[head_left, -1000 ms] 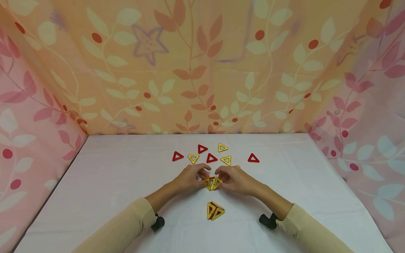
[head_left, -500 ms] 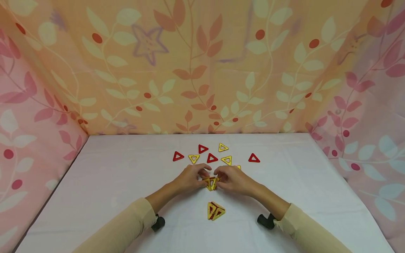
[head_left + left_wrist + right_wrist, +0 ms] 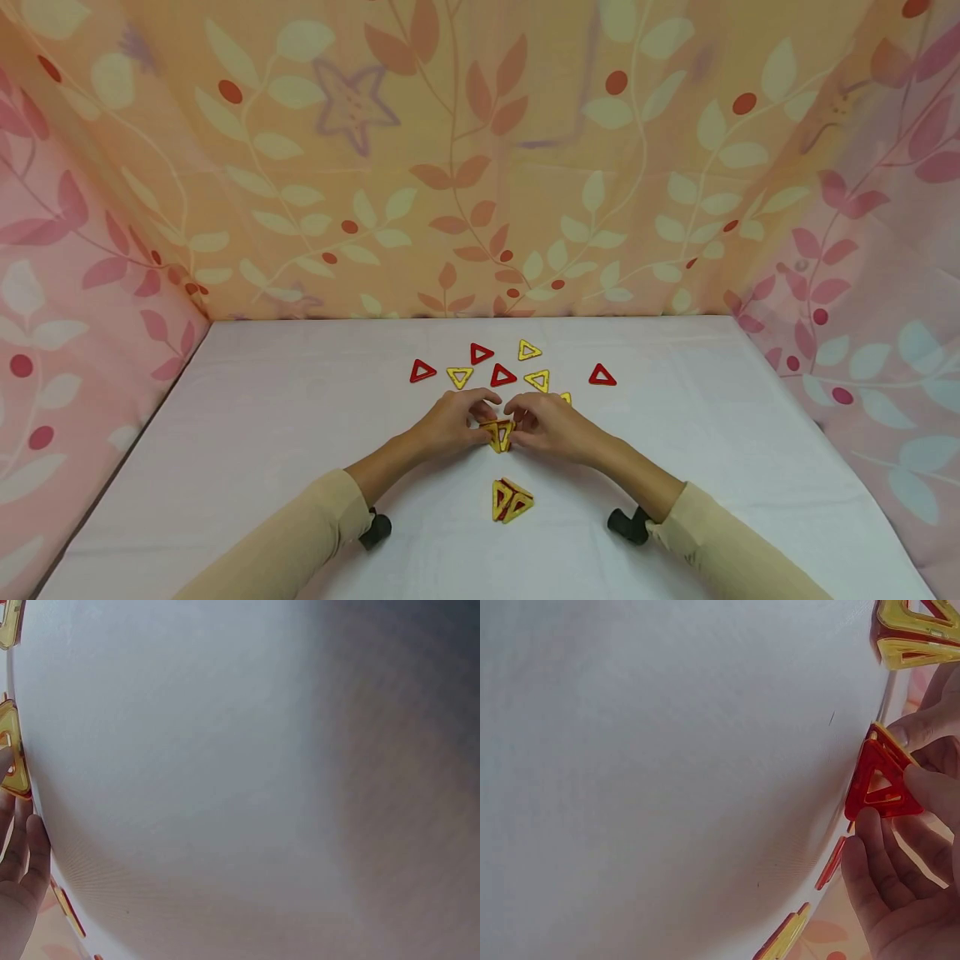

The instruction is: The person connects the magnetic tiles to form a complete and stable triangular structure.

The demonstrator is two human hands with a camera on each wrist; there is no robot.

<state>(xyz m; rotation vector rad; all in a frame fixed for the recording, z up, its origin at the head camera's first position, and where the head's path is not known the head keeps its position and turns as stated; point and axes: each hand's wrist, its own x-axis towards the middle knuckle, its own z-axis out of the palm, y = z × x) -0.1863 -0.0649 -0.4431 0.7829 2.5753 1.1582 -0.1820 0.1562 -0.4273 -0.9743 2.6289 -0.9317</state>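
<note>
Both hands meet over a small cluster of yellow and red triangle tiles [image 3: 498, 435] in the middle of the table. My left hand [image 3: 452, 422] pinches its left side; in the left wrist view the thumb lies on a yellow triangle tile [image 3: 13, 769]. My right hand [image 3: 561, 427] pinches the right side. In the right wrist view its thumb and fingers hold a red triangle tile [image 3: 864, 776], which stands tilted against the other tiles. The fingers partly hide the cluster. Nearer the body sits a pyramid of yellow and red triangle tiles [image 3: 512, 501].
Beyond the hands, loose tiles lie scattered flat, among them a red triangle [image 3: 422, 371], a yellow triangle [image 3: 452, 379] and a red triangle far right [image 3: 592, 377]. One yellow tile [image 3: 566, 399] is partly hidden behind the right hand. Patterned cloth [image 3: 480, 167] encloses the white table [image 3: 247, 433].
My right hand has shifted slightly left, bringing the cluster's right-hand tile in against the others, so the cluster looks narrower. My left hand has stayed almost still.
</note>
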